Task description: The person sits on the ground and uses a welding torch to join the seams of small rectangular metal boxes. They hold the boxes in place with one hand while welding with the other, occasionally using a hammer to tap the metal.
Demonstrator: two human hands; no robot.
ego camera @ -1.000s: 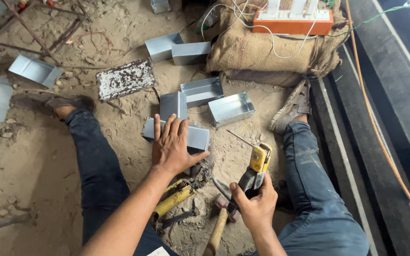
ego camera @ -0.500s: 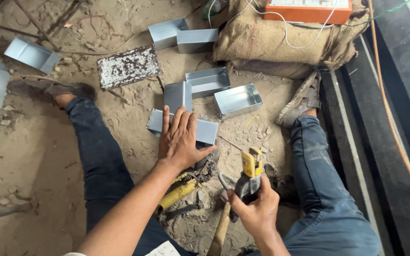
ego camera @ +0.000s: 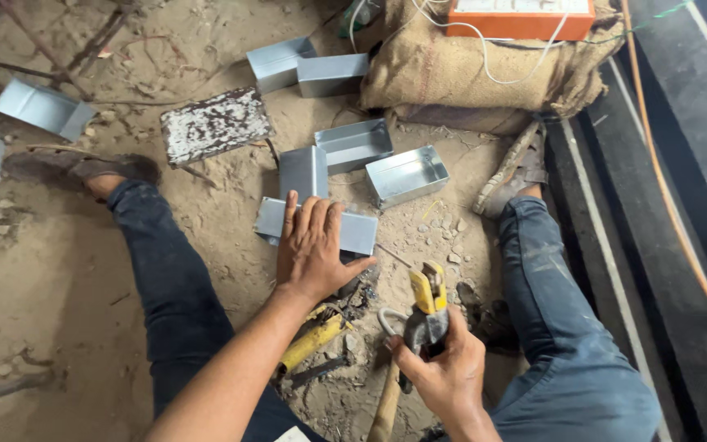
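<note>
I sit on a sandy floor with my legs spread. My left hand (ego camera: pixel 314 248) lies flat, fingers spread, on a folded grey sheet-metal piece (ego camera: pixel 358 232) between my knees. My right hand (ego camera: pixel 443 372) is closed around a hand tool with a yellow head and dark body (ego camera: pixel 427 307), held upright near my right knee. A wooden-handled tool (ego camera: pixel 386 405) lies beside that hand. A yellow-handled tool (ego camera: pixel 312 342) rests on the ground under my left forearm.
Several open sheet-metal boxes lie ahead, such as one box (ego camera: pixel 407 174) and another (ego camera: pixel 353 145). A paint-flecked block (ego camera: pixel 214 124) sits left of them. A burlap sack (ego camera: pixel 468 69) carries an orange device (ego camera: pixel 521 16) with white wires. A dark ledge (ego camera: pixel 656 229) runs along the right.
My left hand has settled flatter on the metal piece. My right hand with the yellow-headed tool has dropped slightly and shifted toward me.
</note>
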